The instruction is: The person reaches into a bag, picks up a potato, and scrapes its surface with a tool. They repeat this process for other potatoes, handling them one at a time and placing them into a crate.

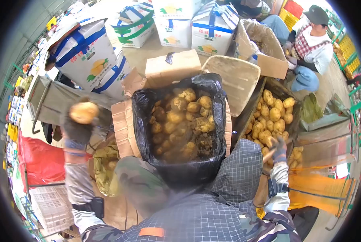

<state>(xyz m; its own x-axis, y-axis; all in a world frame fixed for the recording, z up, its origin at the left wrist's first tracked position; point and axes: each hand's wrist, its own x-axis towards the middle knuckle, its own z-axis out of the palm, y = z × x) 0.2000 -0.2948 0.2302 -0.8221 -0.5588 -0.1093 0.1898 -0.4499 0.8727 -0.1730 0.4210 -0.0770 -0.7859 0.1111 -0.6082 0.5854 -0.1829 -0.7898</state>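
Note:
My left hand [78, 130], in a dark glove, is raised at the left with its fingers closed around a potato [84, 112]; both are slightly blurred. My right hand [279, 148], gloved with bare fingertips, reaches over the right-hand crate [292, 133] of clean yellow potatoes [275, 114]. Its fingers are spread apart beside the nearest potatoes, and I see nothing held in it. Between my knees stands a box lined with a black plastic bag [180, 171]. Inside the bag lie several soil-covered potatoes [175, 117], some in shadow, with dark dirt among them.
A worn plastic board [232, 82] leans behind the bag, beside a closed cardboard carton [173, 66]. White printed boxes [213, 34] stand farther back. An open carton [261, 44] is at upper right, near a seated person [311, 44]. Mesh and red sacks [41, 161] hang at left.

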